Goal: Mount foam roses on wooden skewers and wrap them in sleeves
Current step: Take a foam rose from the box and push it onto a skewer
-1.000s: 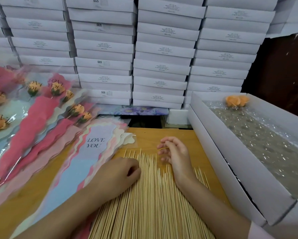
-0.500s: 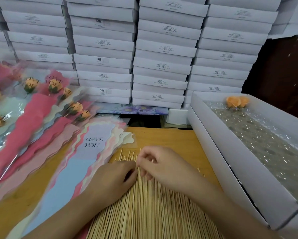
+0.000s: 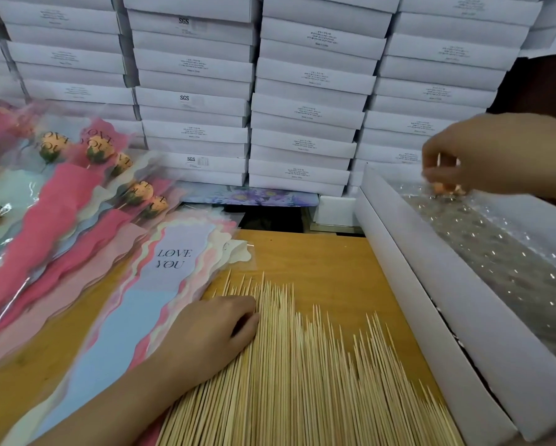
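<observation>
Skewer [image 3: 438, 160] pinched in right hand [image 3: 489, 152] over foam roses [image 3: 447, 188]; left hand [image 3: 212, 329] loosely curled on pointed skewers [image 3: 302, 365].

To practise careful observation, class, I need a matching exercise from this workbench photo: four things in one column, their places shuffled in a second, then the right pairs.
1. left hand
2. right hand
3. wrapped roses
4. LOVE YOU sleeves

A. left side of the table
B. resting on the skewer pile
C. over the far end of the open white box, pinching a skewer
D. between the wrapped roses and the skewer pile

Pairs: 1-B, 2-C, 3-A, 4-D
</observation>
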Demonstrator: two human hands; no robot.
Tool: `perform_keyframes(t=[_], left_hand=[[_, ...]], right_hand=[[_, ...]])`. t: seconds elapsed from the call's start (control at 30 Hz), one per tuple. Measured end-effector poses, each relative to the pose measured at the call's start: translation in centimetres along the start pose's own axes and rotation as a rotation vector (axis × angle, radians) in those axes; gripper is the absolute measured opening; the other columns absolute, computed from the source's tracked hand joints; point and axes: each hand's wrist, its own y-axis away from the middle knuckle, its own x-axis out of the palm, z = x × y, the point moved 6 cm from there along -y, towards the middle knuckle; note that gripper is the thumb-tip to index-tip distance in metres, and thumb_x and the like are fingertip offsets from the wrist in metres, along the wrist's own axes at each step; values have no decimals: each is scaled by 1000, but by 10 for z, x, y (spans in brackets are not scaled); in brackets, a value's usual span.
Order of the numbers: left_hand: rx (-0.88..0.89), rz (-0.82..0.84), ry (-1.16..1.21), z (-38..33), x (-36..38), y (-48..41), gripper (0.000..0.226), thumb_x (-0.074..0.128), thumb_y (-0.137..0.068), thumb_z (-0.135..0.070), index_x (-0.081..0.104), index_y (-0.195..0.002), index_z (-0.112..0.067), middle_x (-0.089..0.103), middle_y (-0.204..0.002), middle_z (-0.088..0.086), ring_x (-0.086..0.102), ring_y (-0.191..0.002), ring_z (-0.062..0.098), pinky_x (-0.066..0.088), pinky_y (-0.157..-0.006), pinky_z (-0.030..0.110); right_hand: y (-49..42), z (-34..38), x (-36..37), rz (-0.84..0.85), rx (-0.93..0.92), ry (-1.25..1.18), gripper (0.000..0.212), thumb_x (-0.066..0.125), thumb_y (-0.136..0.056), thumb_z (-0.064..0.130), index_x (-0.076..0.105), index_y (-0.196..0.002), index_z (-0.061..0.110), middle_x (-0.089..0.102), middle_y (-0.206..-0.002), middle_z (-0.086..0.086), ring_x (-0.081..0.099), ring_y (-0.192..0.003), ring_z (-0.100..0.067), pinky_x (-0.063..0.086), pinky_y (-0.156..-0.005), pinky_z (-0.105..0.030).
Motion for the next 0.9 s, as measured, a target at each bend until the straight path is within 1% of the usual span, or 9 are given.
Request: perform_keyframes(t=[0.07, 0.13, 0.23, 0.3, 0.37, 0.5, 0.67, 0.8, 0.9], left_hand=[[3, -2, 5, -1, 0, 0, 29, 39, -100, -40, 49, -78, -24, 49, -70, -14, 50, -70, 5, 39, -62, 23], [8, -3, 11, -1, -1, 0, 29, 39, -100, -40, 48, -78, -25, 48, -69, -16, 49, -69, 4, 39, -63, 22], [7, 8, 24, 0, -1, 0, 28, 39, -100, -40, 48, -77, -27, 47, -67, -18, 48, -68, 2, 37, -62, 19], [5, 13, 27, 1, 0, 0, 28, 40, -100, -40, 49, -77, -26, 47, -67, -18, 49, -69, 2, 37, -61, 18], [9, 15, 23, 1, 0, 0, 29, 40, -100, -40, 47, -76, -26, 47, -67, -17, 49, -69, 3, 35, -60, 16], [5, 29, 32, 2, 1, -1, 30, 41, -100, -40, 44, -73, -26, 47, -66, -16, 49, -68, 4, 28, -59, 13], [7, 46, 21, 1, 0, -2, 33, 40, -100, -40, 36, -69, -29, 44, -64, -16, 46, -66, 2, 29, -58, 12], [6, 46, 24, 1, 1, -1, 32, 40, -99, -39, 38, -70, -28, 44, -64, -16, 46, -65, 2, 29, -57, 13], [6, 47, 36, 1, 1, -1, 30, 40, -100, -40, 42, -73, -26, 45, -66, -16, 49, -68, 4, 37, -61, 19]], right_hand=[[-35, -35, 25, 10, 48, 142, 19, 51, -96, 31, 55, -77, 31, 64, -84, 11, 55, -77, -13, 52, -75, -36], [-62, -62, 56, 96, 57, 301, 12, 47, -98, 29, 58, -97, 26, 60, -98, 5, 52, -88, -17, 51, -78, -34], [-86, -91, 101, 262, 59, 347, 27, 46, -100, 25, 48, -127, 19, 54, -128, -3, 51, -109, -22, 46, -91, -33], [-95, -102, 121, 297, 75, 328, 39, 46, -100, 22, 40, -139, 18, 46, -140, -7, 47, -123, -26, 43, -98, -35], [-99, -105, 136, 291, 49, 379, 42, 46, -100, 23, 38, -142, 21, 44, -143, -4, 43, -128, -24, 42, -99, -34], [-97, -103, 157, 320, -61, 620, 36, 38, -101, 23, 35, -137, 28, 43, -138, 6, 42, -127, -16, 44, -89, -26], [-94, -104, 167, 233, -129, 688, 31, 36, -102, 38, 35, -133, 32, 40, -140, 9, 39, -131, -14, 42, -88, -25], [-96, -116, 174, 230, -18, 703, 33, 37, -101, 35, 34, -133, 31, 39, -134, 3, 45, -121, -16, 38, -79, -24], [-100, -121, 179, 260, 46, 661, 32, 40, -100, 28, 35, -131, 25, 38, -124, -2, 50, -111, -19, 39, -75, -24]])
